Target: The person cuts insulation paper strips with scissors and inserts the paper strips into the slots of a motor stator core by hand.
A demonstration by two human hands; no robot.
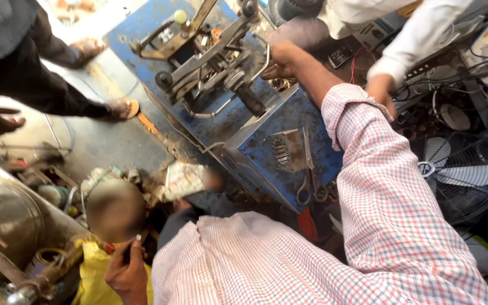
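Note:
My right hand (280, 59) reaches far forward in a red-and-white checked sleeve and is closed around a bent metal rod on the lever mechanism (210, 56) that sits on top of a blue metal machine (289, 141). Low at the left, my left hand (125, 274) is curled around a small dark object. It hovers just below another person's head (114, 209) and over yellow cloth (94, 277).
Scissors (310, 181) lie on the machine's blue side. A person in white sleeves has a hand (380, 90) near wires at the top right. Someone in dark clothes and sandals (121, 108) stands at the left. A fan (461, 175) is at the right, and metal clutter (7, 214) at the left.

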